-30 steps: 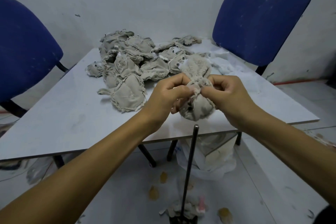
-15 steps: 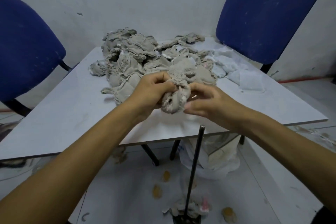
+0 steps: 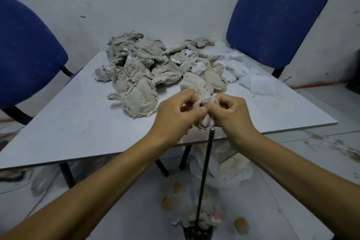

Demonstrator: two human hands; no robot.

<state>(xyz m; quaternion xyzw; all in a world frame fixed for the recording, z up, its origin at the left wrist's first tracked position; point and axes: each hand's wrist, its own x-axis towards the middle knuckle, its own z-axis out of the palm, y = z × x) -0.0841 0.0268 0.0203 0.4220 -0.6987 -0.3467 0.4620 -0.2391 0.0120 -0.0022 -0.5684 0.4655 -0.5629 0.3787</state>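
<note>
Head view, plush (image 3: 196, 86) (pinched) between 2 hands (image 3: 176, 117) (image 3: 232, 114)

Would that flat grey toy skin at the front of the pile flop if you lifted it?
Probably floppy: the toy skin lies flat and wrinkled on the table. Likely light, since it looks unstuffed. It should not roll.

Skin pile (image 3: 144, 68) on counter (image 3: 68, 122), 12 o'clock of held skin (image 3: 194, 86). Wadding (image 3: 253, 82) at 1 o'clock. Left chair (image 3: 25, 54) at 10, right chair (image 3: 276, 15) at 2, both beyond counter. Rod (image 3: 204, 177) on floor at 6, tip just under held skin.
</note>
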